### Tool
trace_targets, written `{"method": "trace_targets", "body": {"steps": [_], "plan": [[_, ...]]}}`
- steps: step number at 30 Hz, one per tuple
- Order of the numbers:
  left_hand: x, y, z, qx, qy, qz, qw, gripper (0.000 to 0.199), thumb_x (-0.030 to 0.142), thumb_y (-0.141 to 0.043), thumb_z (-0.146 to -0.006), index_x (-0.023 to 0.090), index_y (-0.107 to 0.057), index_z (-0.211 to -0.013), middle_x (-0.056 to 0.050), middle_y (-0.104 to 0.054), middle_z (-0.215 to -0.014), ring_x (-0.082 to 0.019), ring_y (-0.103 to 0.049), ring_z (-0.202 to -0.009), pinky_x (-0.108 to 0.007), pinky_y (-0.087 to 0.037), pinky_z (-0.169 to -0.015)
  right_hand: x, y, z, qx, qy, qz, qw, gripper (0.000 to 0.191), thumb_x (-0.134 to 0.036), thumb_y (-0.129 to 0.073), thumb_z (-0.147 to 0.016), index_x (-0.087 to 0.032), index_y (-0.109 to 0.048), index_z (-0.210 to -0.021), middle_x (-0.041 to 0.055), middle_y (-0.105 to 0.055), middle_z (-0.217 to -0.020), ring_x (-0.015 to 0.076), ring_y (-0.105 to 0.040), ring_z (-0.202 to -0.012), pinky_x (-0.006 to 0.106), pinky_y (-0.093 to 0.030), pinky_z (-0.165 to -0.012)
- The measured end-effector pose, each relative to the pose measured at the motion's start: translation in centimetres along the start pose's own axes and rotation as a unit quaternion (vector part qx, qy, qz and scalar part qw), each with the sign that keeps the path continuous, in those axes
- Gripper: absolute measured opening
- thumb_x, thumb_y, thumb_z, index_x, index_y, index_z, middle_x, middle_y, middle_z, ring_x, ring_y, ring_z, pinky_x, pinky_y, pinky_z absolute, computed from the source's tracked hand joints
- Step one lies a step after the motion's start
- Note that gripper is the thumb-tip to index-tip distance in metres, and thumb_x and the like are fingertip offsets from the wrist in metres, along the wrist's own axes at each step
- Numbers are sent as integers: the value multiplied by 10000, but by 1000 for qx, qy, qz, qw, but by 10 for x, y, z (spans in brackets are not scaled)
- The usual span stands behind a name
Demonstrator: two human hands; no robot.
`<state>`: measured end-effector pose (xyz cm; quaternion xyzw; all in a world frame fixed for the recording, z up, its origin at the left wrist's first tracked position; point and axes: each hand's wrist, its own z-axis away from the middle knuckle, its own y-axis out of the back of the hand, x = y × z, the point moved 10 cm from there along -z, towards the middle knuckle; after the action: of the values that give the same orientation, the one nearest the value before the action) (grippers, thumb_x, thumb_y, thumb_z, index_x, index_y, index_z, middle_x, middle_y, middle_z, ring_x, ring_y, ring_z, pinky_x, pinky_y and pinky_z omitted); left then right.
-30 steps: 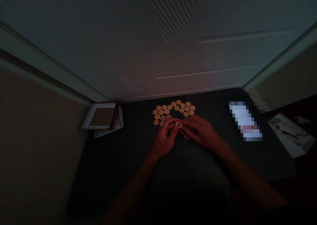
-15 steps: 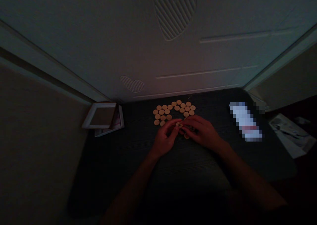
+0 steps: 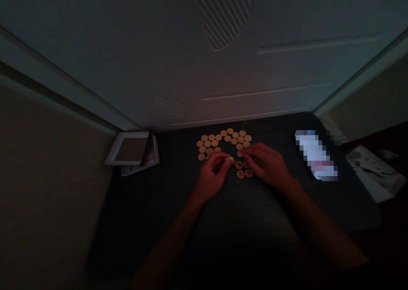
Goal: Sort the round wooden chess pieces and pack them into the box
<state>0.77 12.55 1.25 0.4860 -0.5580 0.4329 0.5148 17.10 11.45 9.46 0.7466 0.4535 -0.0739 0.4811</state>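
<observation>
My left hand [image 3: 212, 177] pinches a Chinese chess piece [image 3: 230, 159], a small pale wooden disc, tilted between thumb and forefinger. To its right, my right hand [image 3: 266, 164] has thumb and fingertips drawn close together at the edge of another piece [image 3: 239, 153]; what they grip, if anything, I cannot make out. Below these fingers lie red-marked pieces [image 3: 240, 174], partly covered by the right hand. Blank-topped pieces [image 3: 211, 137] form a curved cluster beyond both hands. Darker-marked pieces under the right hand are mostly hidden.
The dark tabletop [image 3: 178, 222] meets a pale panel [image 3: 127, 60] with raised hearts at the back. Stacked shallow boxes [image 3: 132, 149] sit at the left edge. A pixelated bright object [image 3: 317, 156] lies to the right. Beyond the table's right side is a white box [image 3: 376, 171].
My hands have drawn apart. The right moved slightly right, off the piece both were touching; the left keeps that piece, now turned more edge-on. Red-marked pieces between the hands have come into view.
</observation>
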Motion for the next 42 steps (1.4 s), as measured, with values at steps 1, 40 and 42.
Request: {"method": "trace_targets", "body": {"steps": [1, 40, 42], "plan": [[0, 0, 0, -5, -2, -7, 1000, 154, 285, -663, -933, 209, -632, -1064, -56, -696, -1059, -175, -741, -935, -336, -610, -879, 0, 2, 0, 9, -2, 2, 1000, 165, -234, -591, -976, -229, -727, -1069, 48, -751, -1003, 191, -701, -923, 370, -587, -844], [28, -5, 2, -56, -137, -340, 929, 216, 292, -640, -961, 230, -669, -1165, -20, -731, -993, -147, -661, -821, -326, -574, -817, 2, 18, -2, 73, -36, 18, 997, 166, -228, -593, -963, -219, -740, -1040, 42, -758, -926, 182, -701, -840, 340, -571, -777], [30, -5, 3, -56, -139, -345, 927, 221, 299, -632, -965, 232, -669, -1172, -24, -731, -995, -153, -659, -832, -336, -567, -826, 2, 18, -3, 72, -35, 17, 997, 167, -223, -594, -960, -222, -741, -1040, 40, -757, -923, 184, -701, -840, 341, -571, -772]]}}
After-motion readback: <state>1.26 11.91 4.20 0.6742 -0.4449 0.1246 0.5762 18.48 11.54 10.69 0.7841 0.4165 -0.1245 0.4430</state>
